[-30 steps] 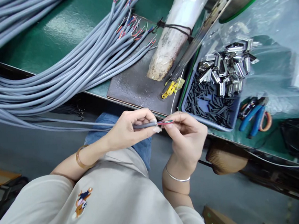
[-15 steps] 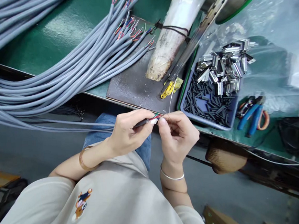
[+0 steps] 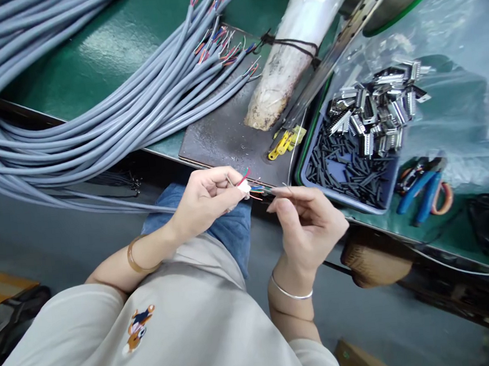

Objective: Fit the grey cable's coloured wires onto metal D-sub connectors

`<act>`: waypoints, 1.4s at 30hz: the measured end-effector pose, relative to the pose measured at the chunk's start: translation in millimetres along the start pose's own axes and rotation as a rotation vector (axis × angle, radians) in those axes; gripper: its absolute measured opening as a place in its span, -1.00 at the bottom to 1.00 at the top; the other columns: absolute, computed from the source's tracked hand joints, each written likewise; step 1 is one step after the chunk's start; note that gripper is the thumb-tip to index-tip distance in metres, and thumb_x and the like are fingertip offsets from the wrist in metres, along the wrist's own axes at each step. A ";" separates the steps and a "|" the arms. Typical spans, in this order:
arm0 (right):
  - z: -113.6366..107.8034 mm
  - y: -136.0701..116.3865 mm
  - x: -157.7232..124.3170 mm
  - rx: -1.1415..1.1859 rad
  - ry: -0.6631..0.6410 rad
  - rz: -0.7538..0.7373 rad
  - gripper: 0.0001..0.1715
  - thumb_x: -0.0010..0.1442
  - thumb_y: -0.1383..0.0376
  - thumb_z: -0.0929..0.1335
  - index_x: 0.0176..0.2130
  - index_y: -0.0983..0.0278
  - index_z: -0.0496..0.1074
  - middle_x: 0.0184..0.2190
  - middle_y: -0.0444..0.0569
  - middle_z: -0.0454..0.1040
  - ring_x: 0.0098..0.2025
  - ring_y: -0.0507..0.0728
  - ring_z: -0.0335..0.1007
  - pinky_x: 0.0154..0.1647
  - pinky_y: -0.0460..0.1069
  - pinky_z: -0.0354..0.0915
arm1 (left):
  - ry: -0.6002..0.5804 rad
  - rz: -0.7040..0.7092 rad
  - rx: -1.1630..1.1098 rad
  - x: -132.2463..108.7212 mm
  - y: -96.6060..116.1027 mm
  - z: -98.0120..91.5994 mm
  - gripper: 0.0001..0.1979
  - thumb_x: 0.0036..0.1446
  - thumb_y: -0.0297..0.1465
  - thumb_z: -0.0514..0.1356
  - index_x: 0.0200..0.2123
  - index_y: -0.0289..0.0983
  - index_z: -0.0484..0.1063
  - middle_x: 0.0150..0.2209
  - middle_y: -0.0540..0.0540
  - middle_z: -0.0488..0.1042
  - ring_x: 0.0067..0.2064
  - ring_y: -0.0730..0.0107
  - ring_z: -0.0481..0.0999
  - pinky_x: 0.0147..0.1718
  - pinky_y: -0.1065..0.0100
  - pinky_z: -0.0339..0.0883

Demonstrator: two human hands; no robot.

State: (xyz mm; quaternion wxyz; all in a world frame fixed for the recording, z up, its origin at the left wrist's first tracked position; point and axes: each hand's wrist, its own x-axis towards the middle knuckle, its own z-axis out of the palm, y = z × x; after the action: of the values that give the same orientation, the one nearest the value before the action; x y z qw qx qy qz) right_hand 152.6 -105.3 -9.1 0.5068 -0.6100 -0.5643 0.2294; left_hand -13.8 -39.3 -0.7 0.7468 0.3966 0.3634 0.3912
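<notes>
My left hand [image 3: 206, 200] is closed round the end of a grey cable [image 3: 102, 200] that runs off to the left under the bench edge. Its thin coloured wires [image 3: 254, 187] fan out past my thumb, one red strand bent upward. My right hand [image 3: 307, 220] pinches the tips of those wires between thumb and forefinger. Both hands hover over my lap, just in front of the bench edge.
A big bundle of grey cables [image 3: 94, 104] lies across the green bench [image 3: 103, 53]. A dark metal plate [image 3: 227, 133], a wrapped cylinder [image 3: 289, 55], a blue tray [image 3: 345, 166] of black tube pieces and metal connectors [image 3: 378, 107], and blue-handled pliers [image 3: 419, 194] sit nearby.
The coloured wires, held together straight a second ago, are now spread apart, with a red one bent up. My right hand shifted slightly right and its fingers moved to the wire tips.
</notes>
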 end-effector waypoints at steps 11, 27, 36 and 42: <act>5.7 -6.2 4.9 0.001 -0.119 0.069 -0.89 0.28 0.21 0.45 -0.24 0.19 0.61 -0.49 -0.18 0.43 -0.57 -0.07 0.10 -0.56 -0.07 0.06 | -0.061 0.278 0.231 -4.9 -7.3 -0.5 -0.87 0.13 -0.48 0.32 -0.46 -0.35 0.48 -0.54 0.09 0.31 -0.52 0.65 0.15 -0.55 0.52 0.08; 4.1 -5.3 -2.7 -0.093 -0.046 -0.022 -0.85 0.30 0.22 0.44 -0.32 0.19 0.57 -0.53 -0.21 0.47 -0.60 -0.06 0.17 -0.57 -0.06 0.09 | -0.066 0.131 0.079 -6.6 -2.9 -0.9 -0.77 0.12 -0.34 0.38 -0.44 -0.32 0.43 -0.58 0.13 0.29 -0.60 0.69 0.14 -0.60 0.52 0.11; 0.8 -9.0 1.2 -0.266 -0.020 -0.269 -0.67 0.32 0.31 0.40 0.04 0.01 0.59 -0.50 -0.19 0.55 -0.57 -0.03 0.30 -0.54 -0.06 0.19 | -0.015 0.087 0.088 -5.6 -0.5 0.7 -0.69 0.05 -0.24 0.42 -0.47 -0.31 0.43 -0.62 0.12 0.25 -0.60 0.66 0.13 -0.62 0.51 0.07; -3.0 -6.6 -5.0 -0.217 -0.054 -0.292 -0.55 0.31 0.38 0.39 0.12 0.01 0.55 -0.53 -0.21 0.53 -0.58 -0.03 0.31 -0.52 -0.07 0.20 | 0.018 0.125 0.051 -4.6 -1.9 0.0 -0.66 0.04 -0.18 0.42 -0.46 -0.31 0.43 -0.62 0.13 0.25 -0.60 0.66 0.12 -0.61 0.50 0.09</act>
State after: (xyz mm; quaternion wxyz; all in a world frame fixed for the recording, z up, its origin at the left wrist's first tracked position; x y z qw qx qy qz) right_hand 150.8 -112.0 -3.7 0.4506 -0.5663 -0.6817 0.1078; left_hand -15.2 -44.0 -1.3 0.7071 0.4340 0.3544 0.4314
